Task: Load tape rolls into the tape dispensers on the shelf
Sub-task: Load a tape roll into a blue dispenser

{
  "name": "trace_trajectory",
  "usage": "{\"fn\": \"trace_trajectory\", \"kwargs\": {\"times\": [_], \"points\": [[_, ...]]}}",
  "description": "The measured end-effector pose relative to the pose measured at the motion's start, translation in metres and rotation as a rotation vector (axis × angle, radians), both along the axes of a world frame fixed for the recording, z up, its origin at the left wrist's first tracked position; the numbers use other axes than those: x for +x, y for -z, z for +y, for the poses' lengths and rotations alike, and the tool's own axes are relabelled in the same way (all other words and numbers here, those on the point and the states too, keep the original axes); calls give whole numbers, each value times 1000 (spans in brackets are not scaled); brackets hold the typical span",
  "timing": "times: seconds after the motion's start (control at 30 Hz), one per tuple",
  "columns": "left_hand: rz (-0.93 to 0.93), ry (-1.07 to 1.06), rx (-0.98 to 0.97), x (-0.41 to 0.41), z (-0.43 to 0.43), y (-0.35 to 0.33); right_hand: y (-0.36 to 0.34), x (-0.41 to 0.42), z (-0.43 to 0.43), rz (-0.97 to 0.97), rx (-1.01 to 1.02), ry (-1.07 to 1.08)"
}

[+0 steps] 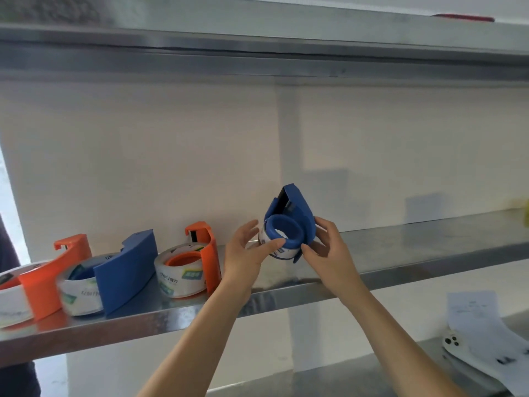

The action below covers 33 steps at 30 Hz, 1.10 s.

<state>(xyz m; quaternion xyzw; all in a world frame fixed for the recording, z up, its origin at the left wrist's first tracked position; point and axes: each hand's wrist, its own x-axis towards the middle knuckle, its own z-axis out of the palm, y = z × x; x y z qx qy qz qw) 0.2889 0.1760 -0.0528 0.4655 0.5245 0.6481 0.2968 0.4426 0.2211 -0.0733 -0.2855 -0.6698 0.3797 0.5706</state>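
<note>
In the head view, the person is holding a blue plastic tape dispenser (pixel 299 214) up in the air, just above the shiny steel shelf (pixel 406 247), with its cutter end pointing upward. The right hand (pixel 326 245) is wrapping around the dispenser's curved back, fingers behind and thumb underneath, grasping it firmly. A clear tape roll with white and green print (pixel 267 249) is sitting on the dispenser's round blue hub, on the side facing the left hand (pixel 244 250). That hand is laying its thumb across the roll's rim, while its other fingers are standing loose and spread, gripping nothing.

Further left on the same shelf, three more dispensers are standing in a row, each with a printed roll in it: an orange dispenser (pixel 208 253) nearest the hands, then a second blue dispenser (pixel 126 270), then a far-left orange dispenser (pixel 47 282), whose roll is running off the picture's edge.

Overhead, an upper steel shelf (pixel 257 53) is spanning the whole width. Down at the right, a white paper sheet (pixel 481 322) and a white phone (pixel 458 345) are lying on a lower steel surface (pixel 372 379).
</note>
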Motion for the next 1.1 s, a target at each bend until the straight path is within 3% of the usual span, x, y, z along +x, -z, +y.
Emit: {"fn": "trace_trajectory", "kwargs": {"times": [0.2, 0.33, 0.5, 0.63, 0.73, 0.87, 1.1], "points": [[-416, 262, 106, -4, -3, -18, -5, -5, -1, 166, -67, -77], [-508, 377, 115, -6, -10, -29, -2, -10, 2, 127, -115, -71], [-435, 389, 82, -10, -19, -25, -13, -3, 4, -209, -70, -26], [-177, 216, 101, -14, -21, -22, -30, 7, -8, -22, 12, 36], [-32, 169, 177, -8, -24, -19, -42, -1, -20, -40, -17, -123], [66, 221, 255, 0, -30, -20, -46, -15, -30, -60, -83, -292], [52, 498, 223, -10, -36, -25, -50, -13, -31, -33, -53, -280]]}}
